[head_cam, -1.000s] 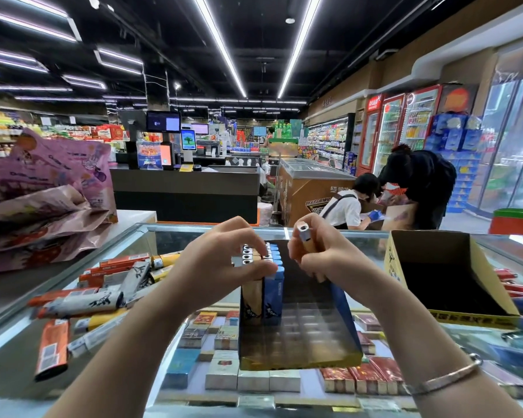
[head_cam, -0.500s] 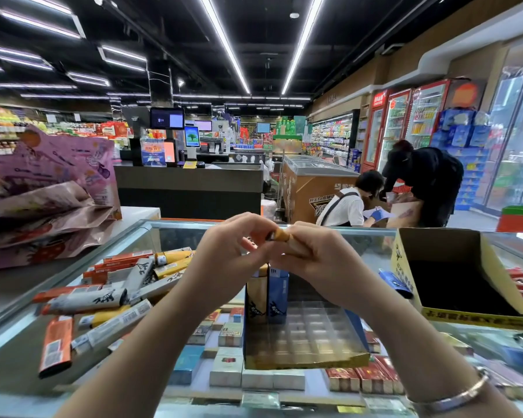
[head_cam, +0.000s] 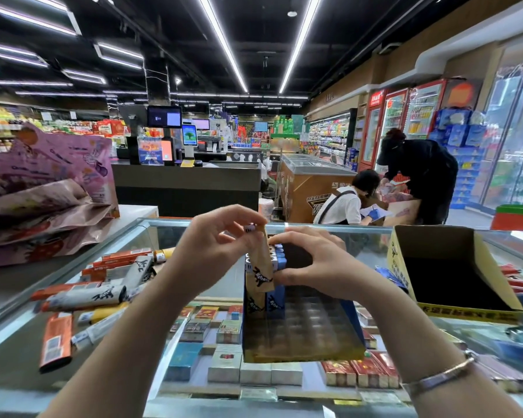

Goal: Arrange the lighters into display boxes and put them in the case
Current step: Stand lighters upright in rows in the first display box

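A blue and yellow display box (head_cam: pixel 302 336) with a clear cell tray stands on the glass case top (head_cam: pixel 18 342). A few tan and blue lighters (head_cam: pixel 272 300) stand upright in its far left corner. My left hand (head_cam: pixel 212 251) pinches a tan lighter (head_cam: pixel 261 263) by its top and holds it upright just above that row. My right hand (head_cam: pixel 311 260) rests curled on the tops of the standing lighters. Several loose orange, white and yellow lighters (head_cam: pixel 97 294) lie scattered on the glass at the left.
An empty yellow cardboard box (head_cam: pixel 453 273) stands open at the right on the glass. Purple paper bags (head_cam: pixel 43 188) lie on the counter at the left. Cigarette packs (head_cam: pixel 242 369) show under the glass. Two people (head_cam: pixel 405 182) work beyond the case.
The tan lighter passed from my right hand to my left hand and came down to the row. My right hand dropped onto the standing lighters.
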### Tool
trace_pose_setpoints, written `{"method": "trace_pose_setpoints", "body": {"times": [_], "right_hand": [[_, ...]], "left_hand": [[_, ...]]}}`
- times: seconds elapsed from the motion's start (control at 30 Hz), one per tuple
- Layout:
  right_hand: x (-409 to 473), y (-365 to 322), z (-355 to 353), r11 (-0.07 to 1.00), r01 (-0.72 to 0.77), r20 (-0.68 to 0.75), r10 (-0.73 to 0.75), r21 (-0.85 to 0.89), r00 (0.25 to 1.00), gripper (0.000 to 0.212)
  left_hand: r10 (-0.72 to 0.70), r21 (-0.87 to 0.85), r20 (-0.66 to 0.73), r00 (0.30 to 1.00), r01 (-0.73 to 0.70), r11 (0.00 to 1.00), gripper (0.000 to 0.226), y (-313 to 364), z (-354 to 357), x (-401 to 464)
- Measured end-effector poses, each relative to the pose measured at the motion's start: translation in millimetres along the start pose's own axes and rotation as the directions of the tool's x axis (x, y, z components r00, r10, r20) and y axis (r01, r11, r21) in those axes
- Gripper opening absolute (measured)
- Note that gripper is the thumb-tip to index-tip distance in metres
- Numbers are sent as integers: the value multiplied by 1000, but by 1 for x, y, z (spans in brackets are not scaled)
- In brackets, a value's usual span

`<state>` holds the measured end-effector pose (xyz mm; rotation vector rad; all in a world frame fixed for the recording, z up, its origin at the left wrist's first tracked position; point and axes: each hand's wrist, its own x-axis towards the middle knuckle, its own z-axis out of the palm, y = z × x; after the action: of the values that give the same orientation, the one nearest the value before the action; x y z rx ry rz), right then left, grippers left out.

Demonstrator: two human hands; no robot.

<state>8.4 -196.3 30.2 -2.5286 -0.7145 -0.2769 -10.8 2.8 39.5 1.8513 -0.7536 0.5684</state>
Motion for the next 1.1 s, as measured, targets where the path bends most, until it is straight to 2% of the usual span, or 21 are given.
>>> {"method": "trace_pose_setpoints", "body": {"times": [0.27,0.57,0.7,0.87,0.93,1.0,1.07,1.1], "right_hand": [[3,16,-2,999,-45,-58,43,-21,997,53],[1,15,-4,1000,-28,-50,28,-6,998,52],[1,14,-4,999,-41,-46,41,-1,998,53],[-3,12,-10,998,-45,-20,46,31,999,48],[-3,12,-17,992,-17,-141,35,126,989,30],[-5,15,-28,984,-7,-409,81,180,909,7],[-10,24,-39,983,-124,-601,180,134,779,6],[-13,32,-43,966,-237,-622,247,101,743,8]], "left_hand": [[105,251,144,984,-139,958,24,-6,4,-2],[142,501,287,947,-275,821,8,-3,11,-4],[166,528,275,947,-293,797,9,-5,10,-2],[50,367,261,964,-147,918,19,-18,11,-3],[37,370,251,967,-132,920,28,-21,15,-3],[-10,412,279,960,-110,905,42,-23,20,-5],[-74,443,324,943,-82,893,62,-26,26,-6],[-99,452,338,936,-69,889,69,-26,28,-6]]}}
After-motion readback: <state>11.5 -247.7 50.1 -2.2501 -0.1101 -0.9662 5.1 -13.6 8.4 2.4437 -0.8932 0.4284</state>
